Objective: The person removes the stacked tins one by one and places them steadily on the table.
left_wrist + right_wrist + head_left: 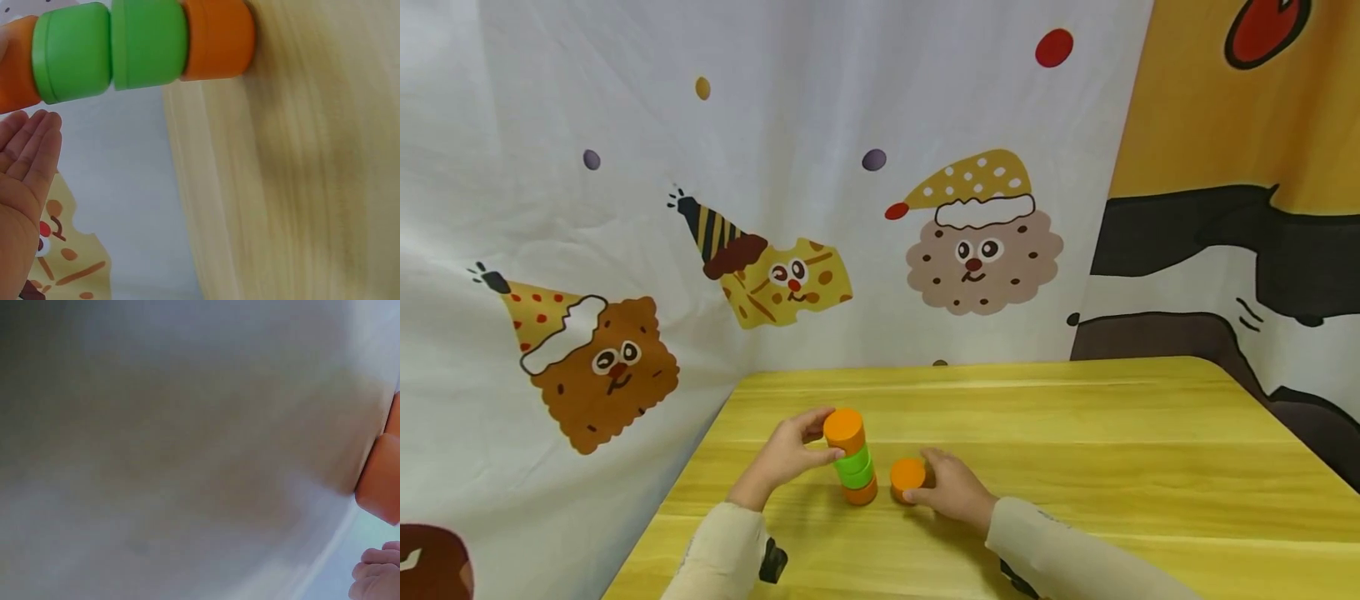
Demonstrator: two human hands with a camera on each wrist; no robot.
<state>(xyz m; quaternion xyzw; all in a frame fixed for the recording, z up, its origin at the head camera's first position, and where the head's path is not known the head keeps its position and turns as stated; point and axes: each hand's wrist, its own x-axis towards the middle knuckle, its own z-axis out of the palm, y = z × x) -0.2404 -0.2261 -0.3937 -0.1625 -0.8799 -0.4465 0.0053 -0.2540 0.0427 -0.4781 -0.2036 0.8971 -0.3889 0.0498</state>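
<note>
A column of round blocks stands on the table, left of centre in the head view. From top to bottom it has an orange block (844,428), two green blocks (854,468) and another orange block (861,493). My left hand (790,454) holds the top block from the left, thumb in front and fingers behind. In the left wrist view the green blocks (150,44) show side-on, with the fingers (31,150) alongside. Just right of the column is a separate orange block (907,477). My right hand (958,492) grips it from the right between thumb and fingers.
The yellow wood-grain table (1075,442) extends to the right and behind the hands. A white curtain (820,100) printed with cartoon figures hangs along the table's back and left sides.
</note>
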